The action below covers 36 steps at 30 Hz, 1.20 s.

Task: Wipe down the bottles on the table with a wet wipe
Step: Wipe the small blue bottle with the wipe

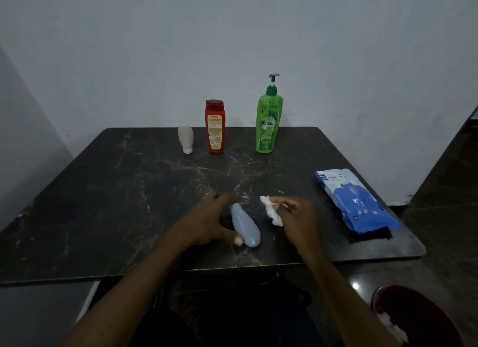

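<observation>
**Blue bottle down, wipe in hand**

Head view: On the dark marbled table (103,191), a pale blue bottle (244,225) lies on its side near the front edge, at about 6 o'clock from the table's centre. Its narrow end points away from the person.

The left hand (207,225) is spread wide beside the bottle. The thumb tip touches the bottle's near end and the fingers are straight and reach past the far end. In the dim light I cannot tell whether those fingers touch it.

The right hand (297,217), at the bottle's 3 o'clock, pinches a crumpled wet wipe (273,212) just clear of the bottle.

At 12 o'clock, three bottles stand upright in a row: a small white bottle (185,139) resting on its cap, a red bottle (215,126) and a green pump bottle (267,121).

A blue pack of wipes (354,202) lies flat at 3 o'clock.

Off the table at 5 o'clock is a dark red bin (413,318) with something white inside.
</observation>
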Each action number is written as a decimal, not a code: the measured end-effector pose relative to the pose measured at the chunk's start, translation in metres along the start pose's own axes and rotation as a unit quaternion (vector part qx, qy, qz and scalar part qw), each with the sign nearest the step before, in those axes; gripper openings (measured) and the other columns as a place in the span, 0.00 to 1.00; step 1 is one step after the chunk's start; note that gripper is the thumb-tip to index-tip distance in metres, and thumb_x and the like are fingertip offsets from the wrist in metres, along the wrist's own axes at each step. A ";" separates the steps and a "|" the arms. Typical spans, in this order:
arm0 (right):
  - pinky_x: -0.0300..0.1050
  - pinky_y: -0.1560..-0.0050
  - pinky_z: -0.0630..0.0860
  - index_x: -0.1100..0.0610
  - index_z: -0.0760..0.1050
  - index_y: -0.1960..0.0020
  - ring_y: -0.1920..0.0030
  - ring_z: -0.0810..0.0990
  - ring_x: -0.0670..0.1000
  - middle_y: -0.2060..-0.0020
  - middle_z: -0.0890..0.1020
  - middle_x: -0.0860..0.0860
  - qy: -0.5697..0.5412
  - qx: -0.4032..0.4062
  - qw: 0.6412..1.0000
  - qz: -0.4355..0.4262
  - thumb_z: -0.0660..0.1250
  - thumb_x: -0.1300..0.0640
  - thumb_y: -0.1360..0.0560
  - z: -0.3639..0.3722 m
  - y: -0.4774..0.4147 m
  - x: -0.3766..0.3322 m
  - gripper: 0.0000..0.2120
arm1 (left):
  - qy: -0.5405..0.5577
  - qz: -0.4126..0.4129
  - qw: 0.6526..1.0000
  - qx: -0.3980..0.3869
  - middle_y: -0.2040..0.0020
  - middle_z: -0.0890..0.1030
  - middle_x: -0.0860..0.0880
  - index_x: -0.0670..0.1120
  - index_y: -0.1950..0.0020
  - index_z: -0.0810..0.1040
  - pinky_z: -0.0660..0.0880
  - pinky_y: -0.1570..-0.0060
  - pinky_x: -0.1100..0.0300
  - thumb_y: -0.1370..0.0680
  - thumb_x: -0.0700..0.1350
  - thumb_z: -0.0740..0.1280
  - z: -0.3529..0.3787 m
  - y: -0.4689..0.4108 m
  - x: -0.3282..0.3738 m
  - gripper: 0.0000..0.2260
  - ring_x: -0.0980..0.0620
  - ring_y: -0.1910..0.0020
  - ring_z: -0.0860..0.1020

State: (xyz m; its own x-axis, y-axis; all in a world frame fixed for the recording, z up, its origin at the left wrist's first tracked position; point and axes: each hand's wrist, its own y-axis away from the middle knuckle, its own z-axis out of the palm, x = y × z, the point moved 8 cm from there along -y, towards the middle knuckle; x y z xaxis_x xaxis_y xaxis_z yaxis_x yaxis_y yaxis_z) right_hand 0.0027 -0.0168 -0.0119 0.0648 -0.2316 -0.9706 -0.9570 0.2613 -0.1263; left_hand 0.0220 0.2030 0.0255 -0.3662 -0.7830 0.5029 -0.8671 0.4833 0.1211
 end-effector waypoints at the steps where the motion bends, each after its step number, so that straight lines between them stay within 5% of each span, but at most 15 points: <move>1: 0.41 0.57 0.80 0.47 0.85 0.52 0.55 0.85 0.46 0.55 0.86 0.47 -0.009 0.003 1.000 0.002 0.70 0.58 0.23 -0.004 0.003 0.003 0.08 | -0.020 0.025 0.999 -0.022 0.28 0.65 0.53 0.65 0.23 0.61 0.69 0.33 0.54 0.33 0.60 0.80 0.000 -0.002 0.000 0.43 0.51 0.30 0.65; 4: 0.43 0.53 0.79 0.42 0.84 0.54 0.53 0.84 0.46 0.53 0.85 0.47 0.008 0.021 1.000 -0.010 0.68 0.61 0.23 -0.011 0.011 0.005 0.14 | -0.089 0.110 0.988 -0.064 0.20 0.57 0.57 0.65 0.21 0.62 0.56 0.27 0.51 0.24 0.52 0.75 0.001 -0.007 0.007 0.35 0.53 0.27 0.55; 7: 0.36 0.51 0.76 0.39 0.80 0.55 0.51 0.82 0.43 0.50 0.83 0.44 0.036 0.031 0.999 -0.025 0.66 0.65 0.23 -0.014 0.017 -0.004 0.19 | -0.087 0.129 0.987 -0.043 0.26 0.69 0.56 0.59 0.25 0.71 0.63 0.29 0.56 0.21 0.45 0.72 -0.007 -0.015 0.010 0.26 0.55 0.30 0.65; 11: 0.36 0.53 0.76 0.50 0.82 0.49 0.52 0.82 0.42 0.50 0.84 0.48 0.014 0.051 0.998 -0.022 0.68 0.61 0.23 -0.018 0.021 -0.011 0.09 | -0.049 0.105 0.993 0.030 0.43 0.77 0.58 0.56 0.34 0.78 0.72 0.41 0.59 0.25 0.54 0.76 -0.010 -0.014 -0.001 0.20 0.62 0.43 0.74; 17: 0.29 0.58 0.75 0.51 0.82 0.54 0.56 0.80 0.37 0.56 0.83 0.43 0.086 0.045 0.994 -0.042 0.74 0.54 0.28 -0.012 0.021 -0.011 0.04 | 0.018 0.072 0.984 0.159 0.50 0.78 0.60 0.56 0.44 0.80 0.75 0.53 0.62 0.28 0.59 0.76 -0.003 0.008 -0.007 0.17 0.62 0.52 0.76; 25: 0.21 0.55 0.68 0.50 0.82 0.44 0.55 0.76 0.30 0.55 0.78 0.39 0.183 0.055 0.979 -0.067 0.72 0.50 0.26 -0.004 0.024 -0.016 0.11 | 0.050 0.080 0.975 0.199 0.54 0.77 0.59 0.54 0.50 0.78 0.73 0.58 0.65 0.29 0.55 0.78 0.001 0.014 -0.012 0.13 0.61 0.55 0.76; 29: 0.30 0.52 0.73 0.53 0.81 0.50 0.57 0.77 0.38 0.56 0.78 0.45 0.227 0.042 0.970 -0.080 0.70 0.51 0.23 0.012 0.028 -0.023 0.06 | 0.052 0.085 0.976 0.193 0.53 0.76 0.58 0.54 0.52 0.75 0.69 0.59 0.69 0.29 0.52 0.79 0.003 0.014 -0.010 0.14 0.60 0.54 0.74; 32: 0.22 0.54 0.67 0.54 0.83 0.51 0.56 0.75 0.38 0.55 0.77 0.46 0.234 0.024 0.960 -0.153 0.70 0.56 0.23 0.040 0.047 -0.043 0.04 | 0.066 0.090 0.973 0.200 0.55 0.76 0.57 0.53 0.54 0.74 0.69 0.60 0.69 0.29 0.50 0.79 0.002 0.016 -0.009 0.14 0.59 0.56 0.75; 36: 0.24 0.56 0.70 0.58 0.83 0.54 0.57 0.77 0.43 0.57 0.78 0.47 0.215 0.008 0.955 -0.203 0.69 0.58 0.22 0.066 0.071 -0.056 0.06 | 0.071 0.101 0.971 0.206 0.55 0.77 0.57 0.52 0.55 0.74 0.70 0.60 0.68 0.28 0.49 0.79 0.002 0.016 -0.009 0.13 0.57 0.57 0.76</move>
State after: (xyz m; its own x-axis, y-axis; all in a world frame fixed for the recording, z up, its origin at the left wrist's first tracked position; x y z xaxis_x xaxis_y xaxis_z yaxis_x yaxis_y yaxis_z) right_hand -0.0498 0.0767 0.0198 0.3039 -0.6793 -0.6680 -0.8732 0.0819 -0.4805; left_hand 0.0111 0.2169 0.0206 -0.5176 -0.6125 0.5974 -0.8548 0.4011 -0.3293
